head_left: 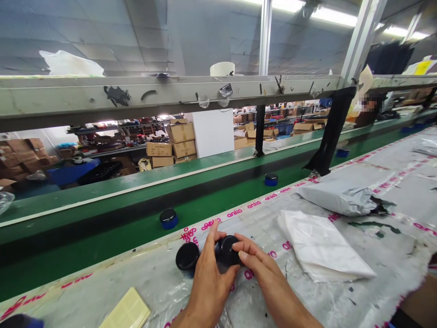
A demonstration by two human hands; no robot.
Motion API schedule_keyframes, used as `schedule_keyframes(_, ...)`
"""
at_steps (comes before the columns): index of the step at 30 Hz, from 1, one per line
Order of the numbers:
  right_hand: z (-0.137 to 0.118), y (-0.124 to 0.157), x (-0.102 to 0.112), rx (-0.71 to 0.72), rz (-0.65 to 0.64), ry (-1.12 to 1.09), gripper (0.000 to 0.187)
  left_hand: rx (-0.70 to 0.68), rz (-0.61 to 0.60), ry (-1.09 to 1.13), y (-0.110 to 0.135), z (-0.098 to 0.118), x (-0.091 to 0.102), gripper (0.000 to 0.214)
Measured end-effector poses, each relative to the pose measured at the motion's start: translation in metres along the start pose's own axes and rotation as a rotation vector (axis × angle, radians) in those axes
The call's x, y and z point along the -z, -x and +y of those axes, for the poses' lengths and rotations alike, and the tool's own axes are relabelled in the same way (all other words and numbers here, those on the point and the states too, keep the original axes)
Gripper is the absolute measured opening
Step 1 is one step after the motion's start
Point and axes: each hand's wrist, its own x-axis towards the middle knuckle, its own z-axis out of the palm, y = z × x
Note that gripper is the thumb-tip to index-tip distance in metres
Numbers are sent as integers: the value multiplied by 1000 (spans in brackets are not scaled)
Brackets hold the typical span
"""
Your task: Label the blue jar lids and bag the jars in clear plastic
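Observation:
Between my two hands is a round black-lidded jar [229, 249], just above or on the sheet-covered table; its lower part is mostly hidden. My left hand [210, 269] cups it from the left, thumb low and fingers reaching along its far side. The fingertips and thumb of my right hand [261, 266] grip the lid's right edge. Just left of my left hand stands a second black-lidded jar [187, 256], upright on the table.
On the green conveyor belt [129, 228] beyond the table sit a blue jar with black lid [169, 219] and another blue jar [271, 180]. A yellow paper pad [126, 310] lies front left. White folded sheets [324, 248] and a grey plastic bag [337, 197] lie right. A shelf beam [170, 93] crosses above.

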Motion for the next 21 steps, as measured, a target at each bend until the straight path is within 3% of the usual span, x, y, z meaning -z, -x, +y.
schedule_keyframes(21,4,-1,-2,41,16,47,26,8,-10,-25,1,1,2,85)
